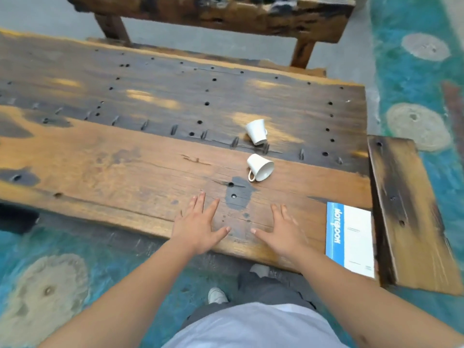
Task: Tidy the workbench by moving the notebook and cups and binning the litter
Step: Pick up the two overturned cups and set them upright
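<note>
- A worn wooden workbench [125, 156] dotted with holes stands on a teal patterned floor [45, 267].
- Beyond the hands, two white cups lie tipped over: a near cup [261, 167] with its handle showing, and a far cup [256, 131] behind it.
- A blue-and-white notebook [350, 238] lies just beside the right hand [283, 233], at the bench's corner.
- The left hand [198, 228] and the right hand are spread flat and empty over the near edge.

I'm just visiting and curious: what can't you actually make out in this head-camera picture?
- Litter and bin: neither appears in the head view.
- Notebook: small print too blurred to read.
- Far cup and near cup: both tipped, insides face away.
- Left hand, right hand: palms down, undersides hidden.
- Workbench: left end cut off by the frame.
</note>
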`<state>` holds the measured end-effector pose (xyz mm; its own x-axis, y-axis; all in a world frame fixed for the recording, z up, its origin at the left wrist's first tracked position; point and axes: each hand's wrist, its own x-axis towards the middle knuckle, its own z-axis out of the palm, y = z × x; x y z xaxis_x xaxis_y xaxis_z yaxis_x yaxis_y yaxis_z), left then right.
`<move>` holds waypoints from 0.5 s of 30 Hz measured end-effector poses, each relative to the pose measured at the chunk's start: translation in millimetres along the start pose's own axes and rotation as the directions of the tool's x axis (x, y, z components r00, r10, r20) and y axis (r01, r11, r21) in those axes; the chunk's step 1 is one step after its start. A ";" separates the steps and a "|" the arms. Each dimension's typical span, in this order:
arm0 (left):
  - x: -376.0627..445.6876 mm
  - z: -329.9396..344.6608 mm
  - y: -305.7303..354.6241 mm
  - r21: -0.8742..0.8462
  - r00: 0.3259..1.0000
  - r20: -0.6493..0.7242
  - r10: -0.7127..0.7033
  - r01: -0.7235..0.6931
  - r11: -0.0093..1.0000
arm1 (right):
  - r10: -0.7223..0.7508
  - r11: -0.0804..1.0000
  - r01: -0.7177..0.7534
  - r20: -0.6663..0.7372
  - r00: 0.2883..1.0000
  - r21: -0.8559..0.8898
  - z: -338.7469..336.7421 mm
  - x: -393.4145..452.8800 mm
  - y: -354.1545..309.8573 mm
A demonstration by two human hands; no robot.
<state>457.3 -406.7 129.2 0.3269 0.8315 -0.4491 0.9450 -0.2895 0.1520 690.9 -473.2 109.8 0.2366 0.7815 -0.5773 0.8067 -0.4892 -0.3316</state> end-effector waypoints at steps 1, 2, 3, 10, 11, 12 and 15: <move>9.9 -3.7 3.6 0.008 1.000 0.006 0.016 -0.016 1.000 | 0.011 1.000 -0.011 -0.007 1.000 0.014 -3.0 7.1 1.3; 20.2 -7.4 7.6 0.017 0.999 0.014 0.033 -0.033 0.999 | 0.022 0.999 -0.022 -0.013 1.000 0.023 -7.4 14.9 3.0; 29.7 -10.9 11.9 0.024 0.999 0.025 0.048 -0.048 0.999 | 0.037 0.999 -0.036 -0.017 0.999 0.031 -12.5 23.6 4.6; 85.6 -37.1 29.8 0.034 0.994 0.059 0.090 -0.092 0.995 | 0.079 0.995 -0.076 -0.052 0.996 0.058 -41.1 82.4 9.2; 93.4 -41.3 30.7 0.027 0.993 0.060 0.098 -0.100 0.995 | 0.087 0.995 -0.084 -0.051 0.995 0.056 -43.9 89.5 9.1; 102.1 -45.5 31.4 0.014 0.993 0.059 0.105 -0.106 0.994 | 0.098 0.994 -0.096 -0.049 0.994 0.058 -46.6 95.4 8.8; 130.9 -61.3 31.9 -0.034 0.991 0.050 0.123 -0.121 0.992 | 0.136 0.988 -0.131 -0.051 0.989 0.081 -51.5 110.5 4.2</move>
<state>530.4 -278.0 129.1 0.4400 0.7647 -0.4708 0.8980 -0.3717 0.2354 748.4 -369.0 83.1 0.3714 0.7267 -0.5778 0.7219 -0.6174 -0.3124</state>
